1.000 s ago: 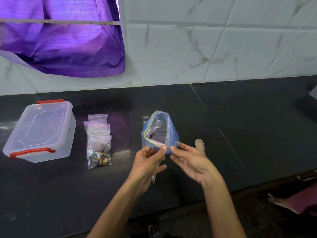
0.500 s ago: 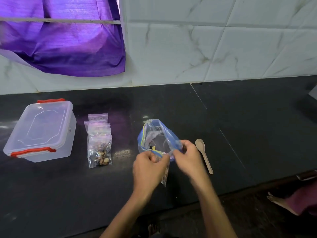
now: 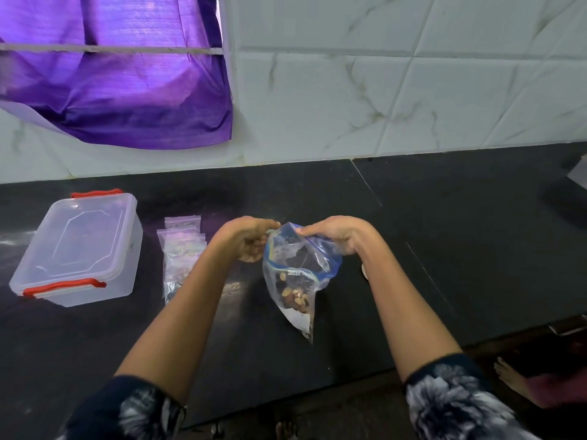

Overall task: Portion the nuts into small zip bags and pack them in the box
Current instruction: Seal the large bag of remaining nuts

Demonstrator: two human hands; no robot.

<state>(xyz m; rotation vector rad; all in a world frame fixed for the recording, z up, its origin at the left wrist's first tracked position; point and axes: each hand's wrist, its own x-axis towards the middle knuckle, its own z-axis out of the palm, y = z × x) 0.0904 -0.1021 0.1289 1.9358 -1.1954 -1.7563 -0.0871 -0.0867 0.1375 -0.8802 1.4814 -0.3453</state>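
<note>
A large clear zip bag point(image 3: 298, 274) with a blue zip strip hangs above the dark counter, its mouth spread wide. Mixed nuts point(image 3: 293, 296) lie in its lower part. My left hand point(image 3: 246, 238) pinches the left side of the bag's rim and my right hand point(image 3: 333, 233) pinches the right side. A stack of small zip bags point(image 3: 181, 246) lies left of my left forearm, partly hidden by it; the nearest holds some nuts. The clear plastic box point(image 3: 79, 249) with red clips stands shut at the far left.
A pale spoon point(image 3: 364, 269) lies on the black counter point(image 3: 444, 249), mostly hidden behind my right forearm. A purple cloth point(image 3: 111, 74) hangs on the tiled wall behind. A person's bare foot point(image 3: 511, 376) shows on the floor at the lower right.
Both hands have lifted the large bag off the counter and pulled its mouth apart. The bag now hangs down with the nuts gathered low.
</note>
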